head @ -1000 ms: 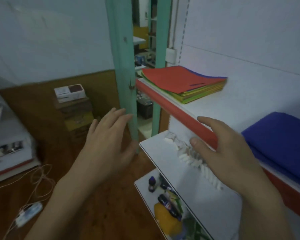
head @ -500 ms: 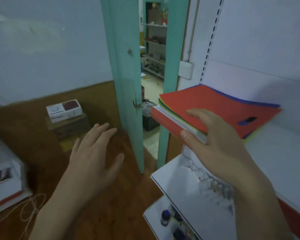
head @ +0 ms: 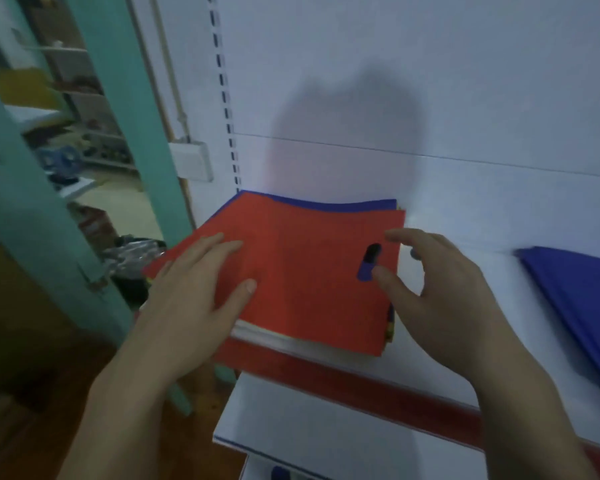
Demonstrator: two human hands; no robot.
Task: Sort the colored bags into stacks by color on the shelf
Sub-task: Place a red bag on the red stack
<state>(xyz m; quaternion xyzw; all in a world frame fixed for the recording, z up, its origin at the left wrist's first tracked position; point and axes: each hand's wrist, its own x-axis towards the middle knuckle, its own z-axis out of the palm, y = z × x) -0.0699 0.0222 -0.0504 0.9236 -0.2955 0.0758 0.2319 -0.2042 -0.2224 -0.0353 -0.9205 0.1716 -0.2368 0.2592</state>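
Stack [head: 309,292] topped red lies under left hand [head: 187,299], right hand [head: 447,296] beside, grips apart; blue stack [head: 575,299] rightward.

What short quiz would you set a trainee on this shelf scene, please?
1. True or false: the left hand lies flat on the red bag.
2. Which colour shows through the red bag's handle hole? A green, B blue, C white.
3. Fill in: the blue stack lies on the shelf to the ___ of the mixed stack.
Key: 1 true; 2 B; 3 right.
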